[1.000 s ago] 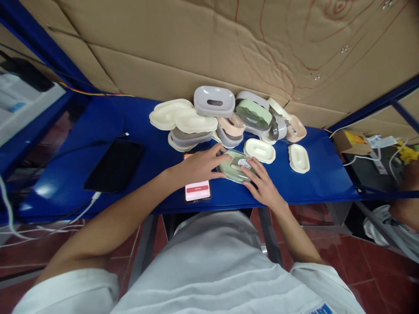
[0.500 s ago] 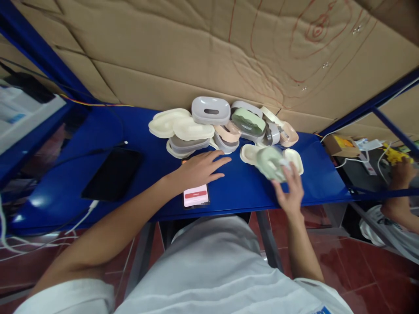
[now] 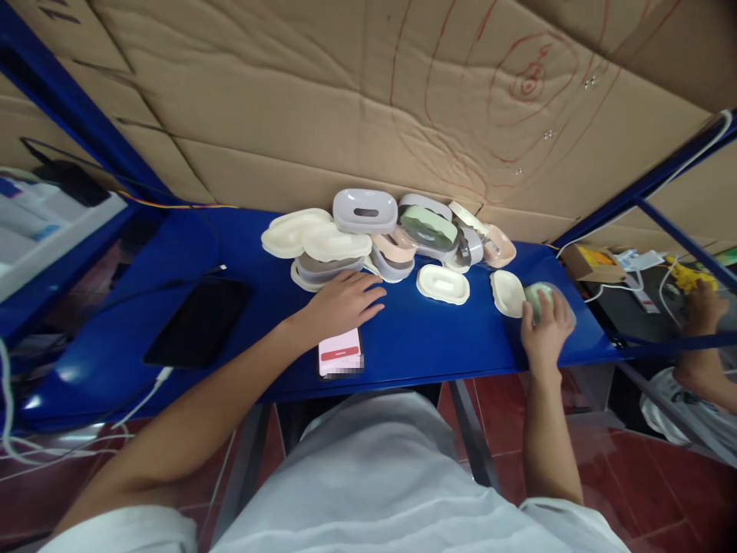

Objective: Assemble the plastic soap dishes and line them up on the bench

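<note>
My right hand has its fingers over a pale green soap dish at the right end of the blue table, partly hiding it. Close to its left lies a cream oval dish. Another cream dish with a raised middle sits farther left. My left hand is open, palm down and fingers stretched, holding nothing. It hovers or rests just above a phone with a pink screen; which of the two I cannot tell. Beyond it stands a pile of soap dish parts, including a grey slotted tray.
A black tablet with cables lies on the left of the blue table. A cardboard panel rises behind. Beyond the right frame are a small box and another person's arm.
My right hand has carried the green soap dish rightward, past the cream dish, to the table's right end. The cream dish in the middle now shows fully. My left hand stays near the phone.
</note>
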Motion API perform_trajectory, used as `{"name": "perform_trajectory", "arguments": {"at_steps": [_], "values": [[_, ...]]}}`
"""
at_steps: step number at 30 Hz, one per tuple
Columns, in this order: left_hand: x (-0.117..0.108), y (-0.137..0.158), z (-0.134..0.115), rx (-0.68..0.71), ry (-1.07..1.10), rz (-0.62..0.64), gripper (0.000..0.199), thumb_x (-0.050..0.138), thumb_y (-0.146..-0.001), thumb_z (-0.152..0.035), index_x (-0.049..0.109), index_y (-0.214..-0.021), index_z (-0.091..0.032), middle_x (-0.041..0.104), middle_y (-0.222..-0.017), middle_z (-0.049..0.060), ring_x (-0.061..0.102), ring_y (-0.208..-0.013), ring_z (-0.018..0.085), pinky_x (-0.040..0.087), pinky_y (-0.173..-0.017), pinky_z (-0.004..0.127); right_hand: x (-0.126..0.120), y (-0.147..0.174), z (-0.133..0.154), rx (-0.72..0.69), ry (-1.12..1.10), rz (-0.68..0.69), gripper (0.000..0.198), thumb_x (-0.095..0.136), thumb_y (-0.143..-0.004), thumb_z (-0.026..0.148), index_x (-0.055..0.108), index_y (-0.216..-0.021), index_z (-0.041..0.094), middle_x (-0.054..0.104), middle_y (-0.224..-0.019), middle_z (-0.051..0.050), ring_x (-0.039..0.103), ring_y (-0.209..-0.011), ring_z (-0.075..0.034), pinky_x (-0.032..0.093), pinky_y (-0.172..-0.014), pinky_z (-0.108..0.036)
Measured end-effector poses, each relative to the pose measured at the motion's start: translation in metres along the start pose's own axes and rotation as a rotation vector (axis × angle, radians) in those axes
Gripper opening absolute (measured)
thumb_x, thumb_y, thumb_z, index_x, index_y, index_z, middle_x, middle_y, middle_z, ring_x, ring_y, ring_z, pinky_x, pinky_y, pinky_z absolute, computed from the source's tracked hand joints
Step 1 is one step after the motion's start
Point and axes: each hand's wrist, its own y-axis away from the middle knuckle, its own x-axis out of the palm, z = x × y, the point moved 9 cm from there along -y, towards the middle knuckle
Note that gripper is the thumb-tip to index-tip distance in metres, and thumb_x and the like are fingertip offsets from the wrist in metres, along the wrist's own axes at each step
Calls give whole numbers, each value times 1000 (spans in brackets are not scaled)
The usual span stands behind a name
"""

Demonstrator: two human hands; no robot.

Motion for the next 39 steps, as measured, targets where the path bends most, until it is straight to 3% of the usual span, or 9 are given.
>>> {"name": "perform_trajectory", "arguments": {"at_steps": [5, 9, 17, 20, 23, 27, 30, 34, 39], "values": [[1, 0, 1, 4, 4, -9, 25, 58, -111, -32, 77, -118, -18, 75, -132, 12, 72, -118, 28, 52, -105, 45, 16, 7, 68, -118, 58, 277, 46, 52, -109, 43, 70, -142, 17, 76, -131, -18, 69, -115, -35, 47, -99, -47], [-1, 1, -2, 37, -38, -21, 23, 58, -111, -31, 76, -117, -17, 76, -129, 11, 72, -115, 27, 52, -101, 43, -10, 42, 88, -140, 51, 281, 33, 54, -108, 34, 74, -130, 19, 79, -107, -12, 70, -97, -29, 43, -85, -38], [-1, 4, -35, 130, 125, 7, 38, 62, -109, -28, 66, -146, -22, 66, -154, 12, 65, -134, 28, 50, -113, 43, -57, 103, 210, -561, -334, 465, 25, 56, -112, 31, 72, -128, 22, 80, -117, -10, 73, -108, -27, 49, -96, -43], [10, 8, -42, 180, 199, 38, 46, 69, -105, -27, 64, -150, -23, 60, -161, 13, 57, -146, 31, 47, -118, 47, -61, 72, 259, -746, -549, 498, 26, 54, -114, 31, 72, -131, 24, 81, -123, -7, 74, -113, -23, 51, -99, -40], [20, 10, -40, 184, 219, 91, 34, 75, -102, -30, 74, -135, -23, 70, -148, 11, 64, -136, 29, 48, -112, 45, -59, 5, 292, -783, -623, 299, 33, 48, -114, 25, 71, -138, 22, 78, -134, -9, 70, -129, -24, 50, -108, -40], [17, 6, -35, 159, 110, 143, 28, 83, -96, -42, 79, -115, -22, 77, -119, 8, 71, -107, 26, 47, -94, 40, -23, -67, 353, -887, -502, 232, 39, 47, -113, 23, 67, -147, 18, 67, -154, -13, 56, -148, -28, 40, -120, -48], [14, 4, -39, 159, -3, 184, 35, 84, -94, -51, 76, -104, -18, 73, -104, 7, 69, -96, 25, 45, -86, 38, 9, -93, 394, -957, -360, 320, 36, 54, -110, 22, 71, -141, 14, 73, -144, -17, 61, -139, -33, 35, -119, -54], [17, 5, -42, 128, -56, 207, 36, 81, -97, -52, 72, -102, -17, 72, -104, 8, 69, -98, 26, 45, -85, 38, 7, -95, 406, -942, -294, 302, 30, 52, -113, 24, 77, -127, 14, 80, -128, -16, 69, -121, -31, 37, -111, -49], [19, 6, -43, 96, 12, 194, 22, 81, -99, -34, 71, -107, -17, 71, -118, 9, 69, -108, 26, 48, -90, 36, -67, -40, 331, -833, -487, -34, 28, 56, -113, 27, 71, -134, 18, 81, -124, -11, 72, -114, -26, 42, -107, -44]]}}
